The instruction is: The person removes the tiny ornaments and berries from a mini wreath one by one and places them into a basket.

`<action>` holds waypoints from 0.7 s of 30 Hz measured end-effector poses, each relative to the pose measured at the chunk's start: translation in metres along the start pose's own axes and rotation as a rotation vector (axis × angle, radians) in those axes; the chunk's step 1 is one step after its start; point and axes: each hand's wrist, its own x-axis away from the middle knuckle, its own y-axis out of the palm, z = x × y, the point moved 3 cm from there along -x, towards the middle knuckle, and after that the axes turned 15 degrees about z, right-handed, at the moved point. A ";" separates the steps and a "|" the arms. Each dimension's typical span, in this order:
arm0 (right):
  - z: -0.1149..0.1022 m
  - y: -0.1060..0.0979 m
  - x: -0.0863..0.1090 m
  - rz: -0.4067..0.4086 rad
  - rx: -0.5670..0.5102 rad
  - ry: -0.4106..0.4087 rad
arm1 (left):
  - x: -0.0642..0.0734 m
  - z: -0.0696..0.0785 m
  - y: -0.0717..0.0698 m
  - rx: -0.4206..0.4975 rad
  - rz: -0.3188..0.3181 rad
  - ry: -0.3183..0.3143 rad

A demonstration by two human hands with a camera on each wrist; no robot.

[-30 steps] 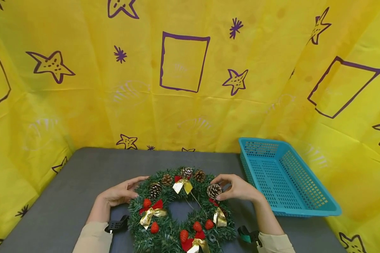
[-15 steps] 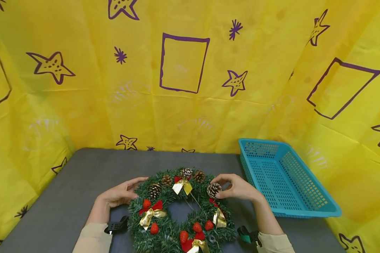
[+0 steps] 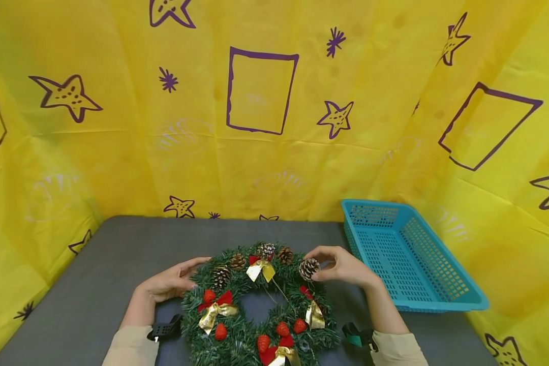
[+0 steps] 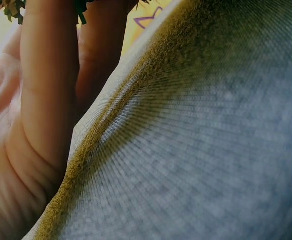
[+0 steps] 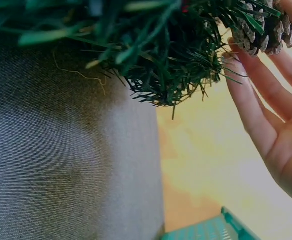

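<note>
A green Christmas wreath (image 3: 229,342) with bows, pine cones and red berries lies on the grey table, its lower edge cut off in the head view. At its upper right, my right hand (image 3: 343,267) pinches a white-tipped pine cone (image 3: 308,269) between thumb and fingers; the cone also shows in the right wrist view (image 5: 265,30). My left hand (image 3: 166,282) holds the wreath's left edge, its fingertips hidden by the greenery. In the left wrist view, fingers (image 4: 50,85) reach up to a few green tips.
A blue perforated basket (image 3: 414,307) stands to the right of the wreath, near my right forearm. Yellow curtains (image 3: 187,168) with purple drawings hang around the table (image 3: 146,241). Black straps (image 3: 165,329) are on both wrists.
My right hand has raised the pine cone slightly from its spot on the wreath. My left hand keeps its place at the wreath's edge. The head view has shifted a little.
</note>
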 end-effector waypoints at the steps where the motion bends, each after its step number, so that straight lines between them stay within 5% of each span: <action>1: 0.000 -0.001 0.000 0.002 -0.009 0.002 | 0.000 0.000 0.000 0.002 -0.001 0.004; 21: -0.012 -0.019 0.000 0.068 -0.038 -0.021 | 0.000 0.000 0.000 -0.007 -0.015 -0.016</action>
